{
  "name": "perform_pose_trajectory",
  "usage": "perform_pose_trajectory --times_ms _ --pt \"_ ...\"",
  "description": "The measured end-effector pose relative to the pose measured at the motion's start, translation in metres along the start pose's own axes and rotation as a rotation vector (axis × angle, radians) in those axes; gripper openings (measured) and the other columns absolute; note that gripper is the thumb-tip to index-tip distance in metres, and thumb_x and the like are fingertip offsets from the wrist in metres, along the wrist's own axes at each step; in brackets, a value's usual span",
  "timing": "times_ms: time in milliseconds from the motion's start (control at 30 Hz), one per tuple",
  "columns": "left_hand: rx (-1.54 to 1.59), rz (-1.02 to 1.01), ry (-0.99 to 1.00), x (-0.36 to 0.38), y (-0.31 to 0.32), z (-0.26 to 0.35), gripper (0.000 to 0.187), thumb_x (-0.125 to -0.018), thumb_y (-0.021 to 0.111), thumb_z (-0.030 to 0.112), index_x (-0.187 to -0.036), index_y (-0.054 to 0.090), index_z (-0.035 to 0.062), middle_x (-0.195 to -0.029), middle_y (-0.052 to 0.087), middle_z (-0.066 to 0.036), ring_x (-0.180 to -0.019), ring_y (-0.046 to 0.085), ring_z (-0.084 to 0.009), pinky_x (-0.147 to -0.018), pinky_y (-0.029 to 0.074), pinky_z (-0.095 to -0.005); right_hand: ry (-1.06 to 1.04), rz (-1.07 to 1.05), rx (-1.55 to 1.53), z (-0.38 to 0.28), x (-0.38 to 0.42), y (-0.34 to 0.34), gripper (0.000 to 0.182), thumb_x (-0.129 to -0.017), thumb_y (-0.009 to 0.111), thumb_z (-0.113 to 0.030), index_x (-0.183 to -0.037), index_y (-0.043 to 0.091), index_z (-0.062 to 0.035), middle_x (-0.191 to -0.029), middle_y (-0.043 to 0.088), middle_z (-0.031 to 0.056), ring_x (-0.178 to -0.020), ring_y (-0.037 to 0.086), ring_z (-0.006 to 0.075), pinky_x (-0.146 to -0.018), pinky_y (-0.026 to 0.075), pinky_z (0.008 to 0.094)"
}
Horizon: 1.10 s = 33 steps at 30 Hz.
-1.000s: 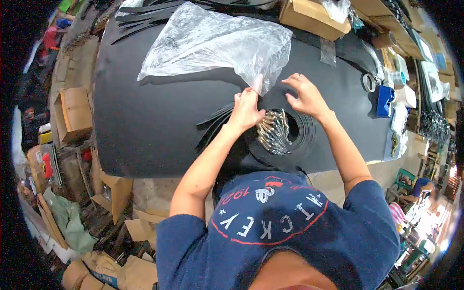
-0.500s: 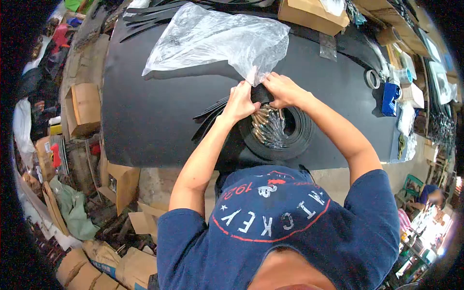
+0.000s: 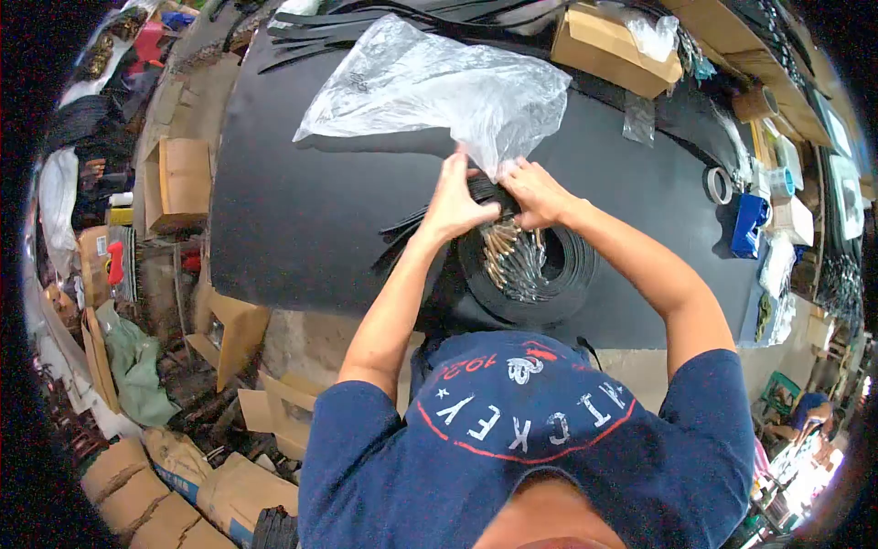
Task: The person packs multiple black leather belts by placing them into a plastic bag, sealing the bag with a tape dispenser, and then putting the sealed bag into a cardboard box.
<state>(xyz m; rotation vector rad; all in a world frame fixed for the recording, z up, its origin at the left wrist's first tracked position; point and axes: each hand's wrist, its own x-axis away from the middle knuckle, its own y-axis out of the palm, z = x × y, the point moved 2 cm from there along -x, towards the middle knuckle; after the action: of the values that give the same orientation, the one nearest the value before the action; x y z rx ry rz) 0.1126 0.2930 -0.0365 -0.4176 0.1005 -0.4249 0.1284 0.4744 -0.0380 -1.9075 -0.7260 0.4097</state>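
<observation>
A coiled bundle of black straps lies near the table's front edge, with brass-coloured and silvery metal ends gathered inside the coil. At the coil's far side, my left hand curves around the strap bundle, thumb apart from the fingers. From the other side, my right hand grips the same bundle, its fingertips at the lower corner of a clear plastic bag. The bag spreads flat beyond both hands. Loose strap ends fan out left of the coil. My fingers partly hide the gripped section.
The black-topped table carries an open cardboard box at the back. Tape rolls, including a white one, and a blue packet sit at the right. Cardboard boxes stand left. Another person is far right.
The whole view has shifted slightly, with table and bag lower and to the right. My left thumb and fingers look more spread. Both hands stay at the bundle beside the bag.
</observation>
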Motion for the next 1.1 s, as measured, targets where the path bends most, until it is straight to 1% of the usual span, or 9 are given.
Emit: perform_pose_trajectory --times_ms 67,167,233,433,533,633,667,967,1100 --pt "0.704 0.074 -0.339 -0.001 -0.012 0.028 0.116 -0.062 0.086 0.023 -0.144 0.009 -0.0094 -0.139 0.035 -0.027 -0.124 0.045 -0.0287 -0.096 0.045 -0.037 -0.006 0.019 0.034 -0.005 -0.003 -0.004 0.072 -0.05 0.074 -0.016 -0.116 0.05 -0.0012 -0.112 0.053 0.0201 -0.101 0.049 0.0416 -0.084 0.044 0.048" --pt "0.565 0.064 -0.305 -0.014 0.0 0.044 0.119 -0.067 0.084 0.032 -0.145 0.004 -0.0092 -0.136 0.041 -0.026 -0.121 0.048 -0.0306 -0.096 0.045 -0.038 -0.016 -0.155 0.098 0.002 -0.017 0.004 0.086 -0.047 0.081 -0.024 -0.123 0.048 -0.0014 -0.118 0.053 0.0183 -0.106 0.051 0.0379 -0.084 0.047 0.0484" --pt "0.092 0.333 -0.174 -0.029 0.014 0.004 0.098 -0.072 0.078 0.021 -0.141 0.017 -0.0098 -0.126 0.052 -0.027 -0.113 0.055 -0.0344 -0.095 0.045 -0.0387 0.0 -0.329 0.123 0.001 -0.024 0.004 0.09 -0.046 0.082 -0.025 -0.126 0.046 -0.001 -0.121 0.051 0.019 -0.108 0.05 0.0381 -0.085 0.048 0.0495" --pt "-0.138 0.267 -0.21 -0.033 -0.034 -0.038 0.073 -0.073 0.064 0.005 -0.138 0.03 0.0 -0.099 0.063 -0.03 -0.098 0.062 -0.0404 -0.086 0.048 -0.0432 -0.046 -0.177 0.09 -0.008 -0.021 -0.007 0.093 -0.047 0.085 -0.033 -0.127 0.045 -0.0069 -0.124 0.05 0.0207 -0.108 0.052 0.0403 -0.084 0.05 0.0484" --pt "-0.234 0.183 -0.103 -0.021 -0.064 -0.063 0.077 -0.074 0.068 0.005 -0.141 0.03 0.0048 -0.091 0.068 -0.018 -0.085 0.067 -0.025 -0.078 0.052 -0.0361 -0.029 -0.174 0.073 -0.01 -0.023 -0.01 0.092 -0.048 0.085 -0.033 -0.127 0.045 -0.0081 -0.123 0.05 0.021 -0.106 0.052 0.0416 -0.085 0.05 0.0482" --pt "-0.109 0.097 -0.291 -0.003 -0.083 -0.057 0.084 -0.071 0.068 0.002 -0.143 0.025 0.0032 -0.095 0.066 -0.024 -0.09 0.066 -0.0332 -0.083 0.05 -0.0384 -0.063 -0.157 0.081 -0.014 -0.023 -0.011 0.093 -0.047 0.085 -0.032 -0.127 0.046 -0.0084 -0.123 0.05 0.021 -0.105 0.052 0.0419 -0.085 0.049 0.0479" --pt "-0.114 0.122 -0.282 0.002 -0.084 -0.063 0.09 -0.073 0.069 0.003 -0.148 0.019 0.0082 -0.085 0.068 -0.011 -0.079 0.065 -0.0192 -0.078 0.052 -0.033 -0.079 -0.172 0.067 -0.016 -0.023 -0.011 0.093 -0.047 0.084 -0.031 -0.128 0.046 -0.0092 -0.122 0.05 0.0202 -0.104 0.052 0.0408 -0.085 0.049 0.0473" --pt "-0.115 0.248 -0.166 0.063 -0.077 -0.054 0.09 -0.078 0.07 0.003 -0.149 0.017 0.0134 -0.086 0.065 -0.009 -0.081 0.063 -0.0175 -0.077 0.052 -0.0329 -0.342 -0.188 0.146 -0.092 -0.041 -0.026 0.094 -0.045 0.081 -0.017 -0.132 0.046 -0.0121 -0.117 0.05 0.0128 -0.103 0.049 0.0321 -0.083 0.045 0.042" --pt "0.13 0.412 -0.178 0.065 -0.075 -0.046 0.071 -0.087 0.059 0.001 -0.148 0.023 0.0108 -0.076 0.06 -0.005 -0.059 0.056 -0.0094 -0.054 0.048 -0.0259 -0.491 -0.207 0.175 -0.104 -0.064 -0.006 0.099 -0.044 0.088 -0.03 -0.131 0.044 -0.0123 -0.122 0.049 0.0125 -0.11 0.048 0.0328 -0.083 0.046 0.0439"
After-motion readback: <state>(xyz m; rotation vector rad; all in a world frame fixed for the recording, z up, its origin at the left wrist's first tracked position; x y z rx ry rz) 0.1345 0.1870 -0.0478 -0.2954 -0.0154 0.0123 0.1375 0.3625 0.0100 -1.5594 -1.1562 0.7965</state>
